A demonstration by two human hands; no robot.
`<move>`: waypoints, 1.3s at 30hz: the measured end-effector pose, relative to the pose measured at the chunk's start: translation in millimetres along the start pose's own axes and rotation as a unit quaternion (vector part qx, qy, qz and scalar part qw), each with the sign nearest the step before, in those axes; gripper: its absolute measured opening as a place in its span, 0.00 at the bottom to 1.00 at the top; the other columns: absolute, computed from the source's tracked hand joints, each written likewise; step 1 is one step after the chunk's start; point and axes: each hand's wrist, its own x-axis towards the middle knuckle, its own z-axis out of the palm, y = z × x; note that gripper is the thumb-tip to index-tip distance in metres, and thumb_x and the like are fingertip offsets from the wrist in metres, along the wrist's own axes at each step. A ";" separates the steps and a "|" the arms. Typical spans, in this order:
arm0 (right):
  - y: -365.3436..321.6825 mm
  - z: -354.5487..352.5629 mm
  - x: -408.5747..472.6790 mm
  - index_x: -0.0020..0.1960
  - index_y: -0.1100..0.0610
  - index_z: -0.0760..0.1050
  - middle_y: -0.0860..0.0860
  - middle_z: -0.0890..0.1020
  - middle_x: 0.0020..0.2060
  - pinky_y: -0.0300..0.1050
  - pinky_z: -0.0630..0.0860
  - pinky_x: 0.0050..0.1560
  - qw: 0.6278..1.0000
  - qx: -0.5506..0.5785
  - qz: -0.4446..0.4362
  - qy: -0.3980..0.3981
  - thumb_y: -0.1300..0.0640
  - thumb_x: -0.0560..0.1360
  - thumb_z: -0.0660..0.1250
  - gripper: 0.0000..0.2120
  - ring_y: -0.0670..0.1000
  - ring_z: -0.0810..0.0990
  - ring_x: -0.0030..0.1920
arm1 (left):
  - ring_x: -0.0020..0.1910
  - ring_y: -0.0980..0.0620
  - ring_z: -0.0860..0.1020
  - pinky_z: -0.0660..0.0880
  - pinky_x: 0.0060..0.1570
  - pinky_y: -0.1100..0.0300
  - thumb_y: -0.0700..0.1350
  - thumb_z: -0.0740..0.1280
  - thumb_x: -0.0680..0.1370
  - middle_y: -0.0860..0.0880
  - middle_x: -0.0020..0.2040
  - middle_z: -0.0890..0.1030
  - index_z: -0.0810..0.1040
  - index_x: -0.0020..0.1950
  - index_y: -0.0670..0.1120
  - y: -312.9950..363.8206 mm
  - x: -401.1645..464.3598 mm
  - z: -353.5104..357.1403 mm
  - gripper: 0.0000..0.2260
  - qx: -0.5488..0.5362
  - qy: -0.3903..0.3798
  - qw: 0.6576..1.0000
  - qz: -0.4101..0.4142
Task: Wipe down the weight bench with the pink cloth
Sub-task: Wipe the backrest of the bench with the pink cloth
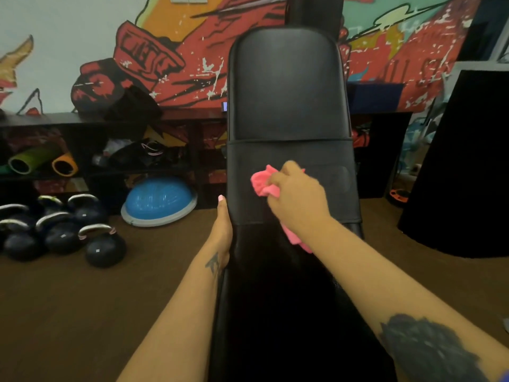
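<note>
head view: weight bench (289, 86) runs straight away from the camera, black padded, back section raised at the far end. right hand (298, 201) is on the middle pad, fingers curled round the bunched pink cloth (263, 183); cloth pressed against the pad, a tail of it hanging out below the wrist. left hand (223, 230) lies along the bench's left edge, thumb on top; the other fingers are hidden under the edge, so their curl cannot be told. kettlebells (103, 245) and a blue balance dome (159, 199) sit on the floor to the left, well apart from the bench.

judgement: wiping is mid-pad; the raised back section looks still to do. for a good pass, flatten the cloth for wider contact, use overlapping strokes edge to edge, keep the left hand bracing, tuck in the loose tail.
</note>
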 end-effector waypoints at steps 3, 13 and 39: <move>-15.5 7.2 -20.7 0.56 0.54 0.78 0.52 0.75 0.50 0.49 0.78 0.38 0.994 0.010 -0.082 -0.073 0.55 0.73 0.65 0.12 0.53 0.78 0.43 | 0.59 0.42 0.78 0.70 0.64 0.44 0.78 0.50 0.67 0.40 0.59 0.80 0.79 0.62 0.49 -0.1 -2.1 -1.8 0.41 0.006 -0.011 1.000 0.000; -7.3 8.8 1.0 0.52 0.56 0.79 0.54 0.73 0.49 0.49 0.74 0.37 0.997 0.010 -0.065 -0.051 0.56 0.75 0.63 0.09 0.56 0.77 0.43 | 0.55 0.44 0.80 0.72 0.62 0.48 0.70 0.46 0.76 0.40 0.55 0.82 0.81 0.53 0.50 0.0 -3.3 -1.4 0.32 0.003 -0.029 1.000 0.009; -4.3 5.3 -3.1 0.44 0.61 0.76 0.57 0.76 0.41 0.46 0.72 0.27 0.993 -0.035 -0.105 0.034 0.59 0.70 0.68 0.06 0.58 0.77 0.35 | 0.59 0.43 0.78 0.69 0.66 0.46 0.76 0.50 0.68 0.42 0.60 0.80 0.76 0.65 0.50 -12.0 -9.6 -4.9 0.40 0.025 -0.002 1.000 -0.001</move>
